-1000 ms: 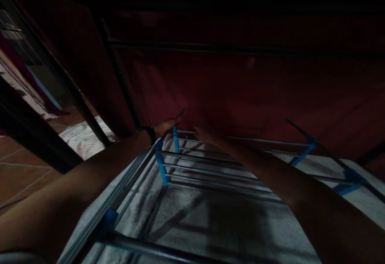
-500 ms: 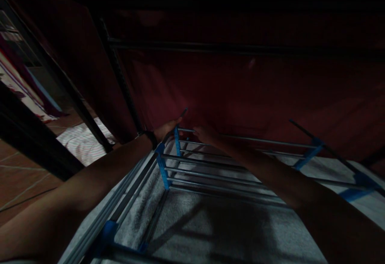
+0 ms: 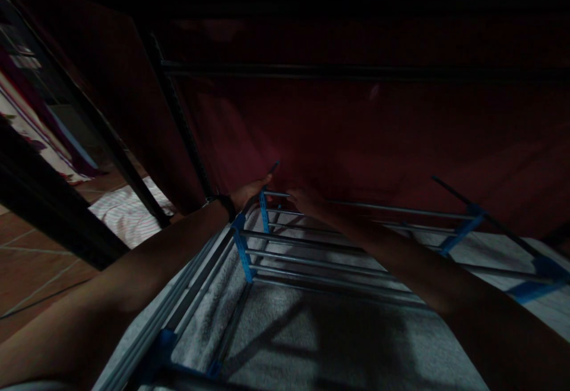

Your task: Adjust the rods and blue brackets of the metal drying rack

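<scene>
Both hands, left hand (image 3: 252,192) and right hand (image 3: 307,199), meet the red cloth (image 3: 356,141) at the far rail of the drying rack (image 3: 243,255); grip indiscernible in darkness. Advise even tension, keeping the cloth edge straight.

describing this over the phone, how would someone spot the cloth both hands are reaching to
Find the metal drying rack with blue joints. Past its far rail, where left hand and right hand meet, hangs a wide cloth. It is dark red; the towel on the rack is pale grey.
</scene>
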Action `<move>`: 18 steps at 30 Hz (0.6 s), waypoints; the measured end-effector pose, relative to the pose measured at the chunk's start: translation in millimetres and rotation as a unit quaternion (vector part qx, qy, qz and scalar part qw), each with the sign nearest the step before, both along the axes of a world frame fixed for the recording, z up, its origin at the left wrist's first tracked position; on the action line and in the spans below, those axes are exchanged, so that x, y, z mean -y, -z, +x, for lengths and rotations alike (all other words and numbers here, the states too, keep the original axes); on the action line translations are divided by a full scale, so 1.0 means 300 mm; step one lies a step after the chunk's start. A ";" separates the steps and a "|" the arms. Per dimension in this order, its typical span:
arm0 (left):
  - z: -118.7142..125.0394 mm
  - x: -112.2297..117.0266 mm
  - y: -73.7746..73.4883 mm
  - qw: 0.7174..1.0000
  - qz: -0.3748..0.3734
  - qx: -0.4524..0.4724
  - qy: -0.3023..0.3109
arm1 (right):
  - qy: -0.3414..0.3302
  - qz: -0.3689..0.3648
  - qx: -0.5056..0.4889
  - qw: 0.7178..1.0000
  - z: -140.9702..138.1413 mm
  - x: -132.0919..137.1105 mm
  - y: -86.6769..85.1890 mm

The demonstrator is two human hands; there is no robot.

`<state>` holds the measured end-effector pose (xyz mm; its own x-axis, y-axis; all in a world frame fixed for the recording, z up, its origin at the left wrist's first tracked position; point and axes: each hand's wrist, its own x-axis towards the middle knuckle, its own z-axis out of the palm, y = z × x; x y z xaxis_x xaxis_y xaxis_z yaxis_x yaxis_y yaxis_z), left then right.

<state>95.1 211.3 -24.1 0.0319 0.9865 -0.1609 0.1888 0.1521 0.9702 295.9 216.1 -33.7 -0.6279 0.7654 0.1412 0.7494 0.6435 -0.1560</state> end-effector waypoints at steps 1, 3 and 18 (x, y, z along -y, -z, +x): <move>0.002 0.002 -0.002 1.000 0.002 0.000 -0.001 | 0.002 0.002 0.000 1.000 0.000 0.001 -0.002; 0.005 0.009 -0.006 1.000 0.007 0.000 -0.004 | 0.007 0.001 0.000 1.000 -0.002 0.004 -0.006; 0.028 0.013 -0.028 0.999 -0.004 -0.027 -0.023 | -0.032 -0.011 -0.039 0.999 0.000 -0.008 0.007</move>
<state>103.4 207.3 -15.9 -0.0235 0.9854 -0.1684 0.2342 0.1691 0.9574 296.0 218.6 -35.8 -0.6637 0.7272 0.1753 0.6916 0.6858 -0.2265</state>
